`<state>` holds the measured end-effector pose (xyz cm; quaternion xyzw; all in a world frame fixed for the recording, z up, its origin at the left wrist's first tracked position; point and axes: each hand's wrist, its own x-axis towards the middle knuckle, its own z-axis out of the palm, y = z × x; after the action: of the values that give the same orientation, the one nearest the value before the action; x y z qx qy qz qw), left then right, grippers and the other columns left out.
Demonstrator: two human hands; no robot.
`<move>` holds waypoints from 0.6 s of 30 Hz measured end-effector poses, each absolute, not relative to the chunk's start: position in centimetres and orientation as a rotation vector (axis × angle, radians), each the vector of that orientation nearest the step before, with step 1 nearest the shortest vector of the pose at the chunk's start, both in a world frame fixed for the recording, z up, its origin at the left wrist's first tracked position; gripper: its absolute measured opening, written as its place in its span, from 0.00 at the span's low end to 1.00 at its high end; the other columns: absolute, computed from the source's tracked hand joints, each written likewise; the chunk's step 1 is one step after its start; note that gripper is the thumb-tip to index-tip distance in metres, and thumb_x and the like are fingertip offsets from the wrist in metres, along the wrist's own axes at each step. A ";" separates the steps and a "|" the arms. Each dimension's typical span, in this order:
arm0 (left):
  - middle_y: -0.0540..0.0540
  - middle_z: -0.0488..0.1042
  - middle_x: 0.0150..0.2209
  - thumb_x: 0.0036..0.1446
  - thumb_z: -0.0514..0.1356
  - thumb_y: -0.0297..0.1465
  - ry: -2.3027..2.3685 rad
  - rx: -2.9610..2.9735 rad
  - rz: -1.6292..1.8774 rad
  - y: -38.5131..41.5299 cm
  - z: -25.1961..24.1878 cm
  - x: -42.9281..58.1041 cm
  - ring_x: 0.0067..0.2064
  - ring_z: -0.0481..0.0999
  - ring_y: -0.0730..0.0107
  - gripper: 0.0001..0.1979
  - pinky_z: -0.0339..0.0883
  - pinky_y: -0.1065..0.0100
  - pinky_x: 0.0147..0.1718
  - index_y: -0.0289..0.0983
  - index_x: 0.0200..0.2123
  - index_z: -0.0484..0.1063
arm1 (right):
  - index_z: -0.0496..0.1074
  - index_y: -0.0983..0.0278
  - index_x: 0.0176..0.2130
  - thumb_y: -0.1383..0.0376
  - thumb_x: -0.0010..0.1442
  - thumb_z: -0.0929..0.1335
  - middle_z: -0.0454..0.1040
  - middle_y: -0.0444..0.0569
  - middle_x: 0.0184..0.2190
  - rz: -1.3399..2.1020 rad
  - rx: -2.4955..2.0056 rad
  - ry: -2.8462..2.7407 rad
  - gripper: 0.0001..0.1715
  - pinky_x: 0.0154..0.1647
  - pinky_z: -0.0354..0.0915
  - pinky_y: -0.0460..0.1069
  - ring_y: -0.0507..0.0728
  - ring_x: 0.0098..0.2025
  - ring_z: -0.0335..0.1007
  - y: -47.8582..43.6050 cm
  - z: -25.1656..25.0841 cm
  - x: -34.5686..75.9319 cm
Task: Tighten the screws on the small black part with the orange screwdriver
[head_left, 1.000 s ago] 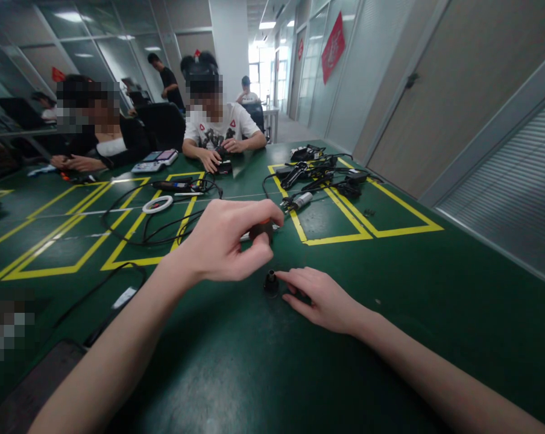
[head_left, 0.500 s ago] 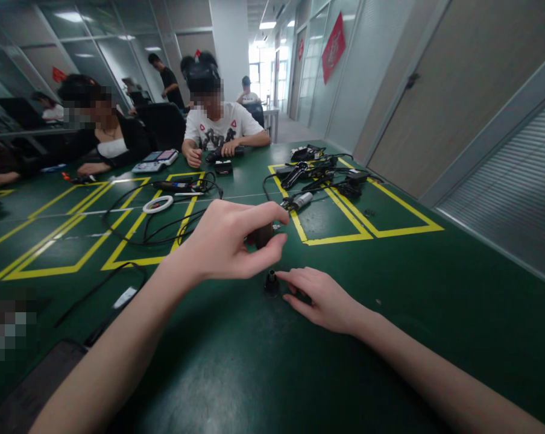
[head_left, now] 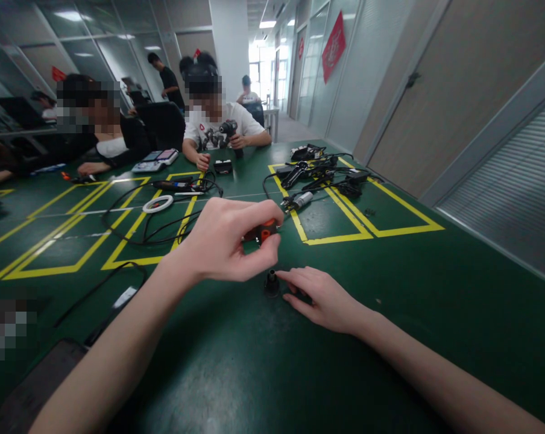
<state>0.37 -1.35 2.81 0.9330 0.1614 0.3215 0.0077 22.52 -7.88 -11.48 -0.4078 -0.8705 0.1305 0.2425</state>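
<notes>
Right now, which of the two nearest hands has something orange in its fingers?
The left hand: an orange-and-black part shows between thumb and forefinger. The right hand instead has its forefinger at the black piece on the table.

orange-and-black piece [head_left: 266,232] partly hidden, dark slab [head_left: 44,380] cut off, tiny bits [head_left: 369,212] unclear

Left hand [head_left: 227,244] pinched an orange-and-black part [head_left: 267,232] above the green table [head_left: 417,295]. Right hand [head_left: 320,299] sat low, index fingertip at an upright black conical part [head_left: 271,286], contact unclear. White ring [head_left: 149,208] lay farther out; across the table, a co-worker [head_left: 251,122] held a drill [head_left: 228,128].
</notes>
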 end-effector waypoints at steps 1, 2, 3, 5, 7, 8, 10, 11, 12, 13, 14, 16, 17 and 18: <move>0.52 0.71 0.23 0.58 0.54 0.29 0.493 2.921 1.004 -1.4 2.9 0.4 0.22 0.66 0.75 0.09 0.58 0.72 0.24 0.36 0.36 0.74 | 0.70 0.66 0.59 0.70 0.67 0.67 0.78 0.52 0.37 0.359 -1.115 -2.381 0.22 0.44 0.71 0.54 0.60 0.39 0.75 -7.9 -11.5 22.5; 0.52 0.73 0.24 0.57 0.53 0.28 0.491 2.924 1.004 -1.4 2.9 0.4 0.22 0.67 0.74 0.10 0.59 0.72 0.25 0.36 0.36 0.74 | 0.70 0.66 0.59 0.69 0.67 0.67 0.78 0.52 0.37 0.361 -1.116 -2.381 0.22 0.44 0.71 0.54 0.60 0.39 0.75 -7.9 -11.5 22.5; 0.52 0.73 0.24 0.56 0.53 0.27 0.500 2.923 1.009 -1.4 2.9 0.4 0.22 0.67 0.75 0.11 0.59 0.72 0.25 0.36 0.37 0.74 | 0.70 0.66 0.59 0.69 0.67 0.67 0.78 0.52 0.37 0.362 -1.117 -2.380 0.22 0.44 0.71 0.55 0.60 0.40 0.75 -7.9 -11.5 22.6; 0.53 0.72 0.23 0.58 0.54 0.27 0.531 2.914 1.022 -1.4 2.9 0.5 0.22 0.66 0.76 0.09 0.57 0.72 0.24 0.36 0.36 0.75 | 0.71 0.65 0.59 0.69 0.67 0.67 0.78 0.52 0.37 0.366 -1.121 -2.379 0.21 0.44 0.71 0.55 0.60 0.40 0.76 -7.9 -11.5 22.6; 0.55 0.70 0.21 0.60 0.56 0.29 0.547 2.901 1.029 -1.5 2.8 0.5 0.21 0.66 0.77 0.07 0.54 0.73 0.22 0.37 0.36 0.75 | 0.71 0.65 0.59 0.69 0.68 0.66 0.78 0.52 0.37 0.365 -1.123 -2.375 0.21 0.44 0.71 0.54 0.60 0.40 0.76 -7.9 -11.5 22.6; 0.55 0.69 0.20 0.61 0.57 0.30 0.555 2.893 1.025 -1.5 2.8 0.6 0.20 0.65 0.77 0.07 0.53 0.73 0.22 0.37 0.35 0.75 | 0.71 0.65 0.59 0.69 0.68 0.66 0.78 0.52 0.37 0.363 -1.120 -2.373 0.21 0.44 0.71 0.54 0.59 0.40 0.76 -7.9 -11.5 22.6; 0.56 0.67 0.19 0.63 0.57 0.31 0.568 2.880 1.007 -1.6 2.7 0.6 0.20 0.64 0.78 0.07 0.51 0.73 0.22 0.37 0.35 0.75 | 0.70 0.65 0.59 0.69 0.67 0.66 0.78 0.52 0.37 0.356 -1.114 -2.372 0.21 0.43 0.71 0.54 0.59 0.39 0.75 -7.8 -11.5 22.5; 0.56 0.66 0.19 0.64 0.57 0.32 0.573 2.876 0.995 -1.6 2.7 0.7 0.19 0.63 0.78 0.08 0.51 0.73 0.21 0.37 0.34 0.74 | 0.70 0.65 0.59 0.69 0.67 0.66 0.78 0.51 0.37 0.349 -1.112 -2.372 0.21 0.42 0.70 0.54 0.59 0.39 0.75 -7.8 -11.6 22.5; 0.56 0.66 0.19 0.64 0.57 0.32 0.580 2.872 0.985 -1.6 2.6 0.7 0.19 0.63 0.78 0.09 0.51 0.73 0.22 0.36 0.33 0.74 | 0.70 0.66 0.59 0.68 0.68 0.66 0.78 0.51 0.37 0.343 -1.109 -2.372 0.21 0.42 0.70 0.54 0.59 0.38 0.75 -7.8 -11.6 22.5; 0.56 0.65 0.19 0.65 0.57 0.33 0.584 2.869 0.977 -1.6 2.6 0.7 0.20 0.63 0.78 0.10 0.51 0.73 0.22 0.36 0.32 0.73 | 0.70 0.66 0.59 0.68 0.68 0.66 0.78 0.51 0.37 0.337 -1.107 -2.372 0.21 0.41 0.70 0.54 0.59 0.38 0.75 -7.8 -11.7 22.5; 0.56 0.66 0.19 0.65 0.57 0.33 0.580 2.868 0.974 -1.7 2.5 0.7 0.20 0.63 0.78 0.10 0.52 0.73 0.22 0.36 0.32 0.73 | 0.70 0.66 0.59 0.68 0.68 0.66 0.78 0.51 0.37 0.333 -1.105 -2.372 0.21 0.41 0.70 0.54 0.59 0.38 0.75 -7.8 -11.7 22.5; 0.54 0.69 0.22 0.62 0.56 0.31 0.561 2.866 0.971 -1.7 2.4 0.8 0.22 0.65 0.77 0.08 0.55 0.73 0.24 0.36 0.33 0.72 | 0.70 0.66 0.59 0.69 0.68 0.66 0.78 0.52 0.37 0.333 -1.100 -2.376 0.21 0.41 0.70 0.54 0.60 0.38 0.75 -7.8 -11.8 22.5; 0.54 0.70 0.23 0.60 0.55 0.30 0.557 2.862 0.969 -1.7 2.4 0.9 0.22 0.66 0.76 0.07 0.56 0.73 0.25 0.36 0.34 0.72 | 0.70 0.66 0.59 0.69 0.68 0.66 0.78 0.52 0.37 0.337 -1.097 -2.378 0.21 0.41 0.70 0.54 0.60 0.38 0.75 -7.8 -11.8 22.5; 0.54 0.70 0.24 0.58 0.55 0.29 0.562 2.855 0.963 -1.8 2.3 1.0 0.23 0.66 0.76 0.07 0.57 0.73 0.25 0.36 0.36 0.72 | 0.70 0.66 0.60 0.69 0.68 0.66 0.78 0.52 0.37 0.342 -1.097 -2.379 0.22 0.41 0.70 0.54 0.60 0.38 0.75 -7.8 -11.8 22.5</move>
<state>0.96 -1.79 2.32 0.9308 0.1834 0.3139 0.0382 22.50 -7.82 -11.83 -0.4023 -0.8726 0.1254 0.2470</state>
